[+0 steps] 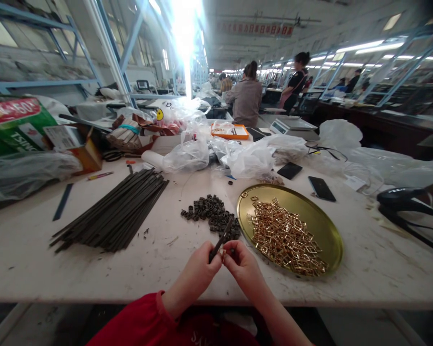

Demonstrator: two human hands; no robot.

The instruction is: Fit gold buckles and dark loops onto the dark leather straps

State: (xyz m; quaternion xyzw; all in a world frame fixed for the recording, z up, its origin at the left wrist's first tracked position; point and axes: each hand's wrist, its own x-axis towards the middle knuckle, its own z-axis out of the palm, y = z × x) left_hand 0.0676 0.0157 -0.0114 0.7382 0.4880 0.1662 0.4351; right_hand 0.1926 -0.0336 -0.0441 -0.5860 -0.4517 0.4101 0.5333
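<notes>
My left hand [199, 269] is closed around a dark strap [222, 238], whose free end slants up and away toward a heap of small black loops [212, 211]. Close against it, my right hand [242, 266] pinches a small gold buckle [223, 254] at the strap's near end. Fingers partly cover the buckle, so I cannot tell whether the strap passes through it. To the right, a round gold tray [330, 240] bears a pile of gold buckles [285, 238]. A stack of long dark strips [111, 211] lies on the left.
The white table [159, 283] has plastic bags [252, 156] along its back. A phone [322, 188] and a black wallet-like item [289, 170] lie behind the tray. At left are a pen [100, 176] and a green box [18, 125]. People [247, 96] are farther off.
</notes>
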